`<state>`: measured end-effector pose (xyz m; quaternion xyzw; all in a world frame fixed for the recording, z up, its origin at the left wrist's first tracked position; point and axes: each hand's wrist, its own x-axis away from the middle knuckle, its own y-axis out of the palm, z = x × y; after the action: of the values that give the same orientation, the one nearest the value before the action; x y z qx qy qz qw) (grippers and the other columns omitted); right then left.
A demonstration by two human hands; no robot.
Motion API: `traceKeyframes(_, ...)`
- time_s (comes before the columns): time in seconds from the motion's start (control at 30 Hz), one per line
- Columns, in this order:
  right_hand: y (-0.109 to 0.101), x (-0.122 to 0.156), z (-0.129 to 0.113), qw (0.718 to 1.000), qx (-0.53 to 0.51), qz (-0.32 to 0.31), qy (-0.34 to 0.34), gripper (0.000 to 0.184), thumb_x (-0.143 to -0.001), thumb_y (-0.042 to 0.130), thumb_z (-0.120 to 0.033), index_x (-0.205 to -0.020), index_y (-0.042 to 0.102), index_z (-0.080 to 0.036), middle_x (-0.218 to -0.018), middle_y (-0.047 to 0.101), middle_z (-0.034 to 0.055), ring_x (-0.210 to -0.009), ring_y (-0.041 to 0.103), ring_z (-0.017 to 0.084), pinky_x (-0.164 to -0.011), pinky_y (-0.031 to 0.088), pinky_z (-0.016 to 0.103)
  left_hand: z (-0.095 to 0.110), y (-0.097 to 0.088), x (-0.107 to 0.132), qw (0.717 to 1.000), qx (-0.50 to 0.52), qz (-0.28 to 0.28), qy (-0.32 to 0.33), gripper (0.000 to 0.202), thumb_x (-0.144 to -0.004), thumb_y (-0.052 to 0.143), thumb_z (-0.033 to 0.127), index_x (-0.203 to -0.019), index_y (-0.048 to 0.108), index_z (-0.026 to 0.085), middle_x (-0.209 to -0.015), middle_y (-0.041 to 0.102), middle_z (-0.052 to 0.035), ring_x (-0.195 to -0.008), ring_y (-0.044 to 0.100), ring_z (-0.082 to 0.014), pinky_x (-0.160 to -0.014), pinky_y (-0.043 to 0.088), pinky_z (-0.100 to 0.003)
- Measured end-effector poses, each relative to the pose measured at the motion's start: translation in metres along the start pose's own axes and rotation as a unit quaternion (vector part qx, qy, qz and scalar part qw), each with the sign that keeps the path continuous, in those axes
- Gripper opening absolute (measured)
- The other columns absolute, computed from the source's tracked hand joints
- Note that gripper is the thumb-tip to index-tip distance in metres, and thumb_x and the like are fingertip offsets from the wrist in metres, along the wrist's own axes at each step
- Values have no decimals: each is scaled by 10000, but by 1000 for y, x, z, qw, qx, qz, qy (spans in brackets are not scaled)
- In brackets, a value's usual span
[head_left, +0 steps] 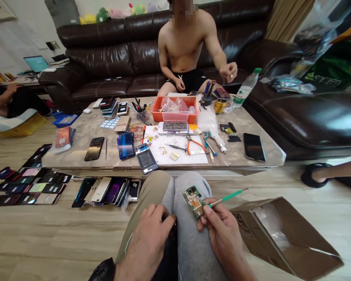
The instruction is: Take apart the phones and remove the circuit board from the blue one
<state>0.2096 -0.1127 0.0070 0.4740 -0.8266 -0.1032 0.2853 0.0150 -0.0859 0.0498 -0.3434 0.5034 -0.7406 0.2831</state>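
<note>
Between the thumb and fingers of my right hand (224, 230) is a green phone circuit board (194, 201) with metal shields and a camera module at its upper end. The same hand grips a thin green-handled tool (229, 196) with a hooked metal tip pointing right. My left hand (146, 238) is curled over my thigh, fingers closed; something dark shows under the thumb, too hidden to name. An opened phone (146, 158) with its battery exposed lies at the table's near edge. Beside it stands a blue phone (125, 145).
On the table (76, 160) are a white mat (190, 158), orange-handled pliers (194, 146), an orange bin (155, 113) and a bottle (245, 89). Phones (32, 183) cover floor at left. An open cardboard box (298, 234) stands at right. A person (187, 43) sits opposite.
</note>
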Motion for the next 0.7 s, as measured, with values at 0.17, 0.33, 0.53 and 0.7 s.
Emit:
traceKeyframes(0.17,-1,0,1,1000,4,1,-13,452,-615,971,-506,-819,726,-186,-551,595,-40,-447,539,102,-426,481,220,-6,0,1,998,27,50,-1,386,-975,459,38,-1212,685,243,-1189,667,-92,-1031,571,-284,-868,505,-448)
traceKeyframes(0.33,-1,0,2,1000,11,-7,-20,435,-635,961,-508,-820,730,-188,-571,603,-31,-464,542,106,-425,486,223,0,3,4,998,-12,51,-46,218,-935,534,124,-1073,681,206,-1105,638,-110,-987,552,-340,-838,495,-536)
traceKeyframes(0.53,0,0,0,1000,9,-10,-26,401,-659,954,-484,-825,738,-190,-589,609,-26,-479,536,111,-423,489,226,3,2,15,991,109,42,-61,225,-902,499,81,-965,668,215,-1050,676,-96,-974,589,-314,-859,484,-488)
traceKeyframes(0.7,-1,-1,-3,1000,-15,6,-14,389,-645,967,-452,-820,739,-190,-588,587,-31,-486,516,111,-421,485,227,-29,-20,0,884,451,30,-119,131,-831,645,153,-884,733,236,-847,764,-19,-830,694,-231,-770,517,-341)
